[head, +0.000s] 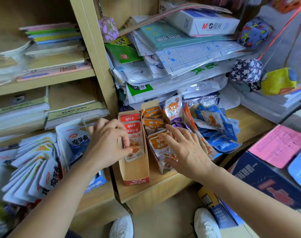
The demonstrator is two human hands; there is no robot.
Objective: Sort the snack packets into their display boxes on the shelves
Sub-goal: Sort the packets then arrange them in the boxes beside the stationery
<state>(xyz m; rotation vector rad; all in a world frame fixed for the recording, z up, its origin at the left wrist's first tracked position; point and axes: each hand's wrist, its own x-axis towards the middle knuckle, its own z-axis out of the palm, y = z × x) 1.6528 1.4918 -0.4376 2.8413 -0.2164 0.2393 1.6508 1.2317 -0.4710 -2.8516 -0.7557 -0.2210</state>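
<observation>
Hands: left hand (108,140) is pinching the red packets (134,133) in the red box (136,172); right hand (185,148), fingers straight, is pressing the orange packets (154,124) alongside.
Risk: we are judging the leaning orange packets liable to spill among the blue packets (221,136).
Hidden: right hand is covering the orange box's (148,104) front.

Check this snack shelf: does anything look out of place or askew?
Yes. The blue packets lie in a loose, tumbled heap right of the orange packets, not lined up like them. One purple-and-white packet stands alone between the two. On the left shelf, the white packets fan out, toppled sideways.
</observation>
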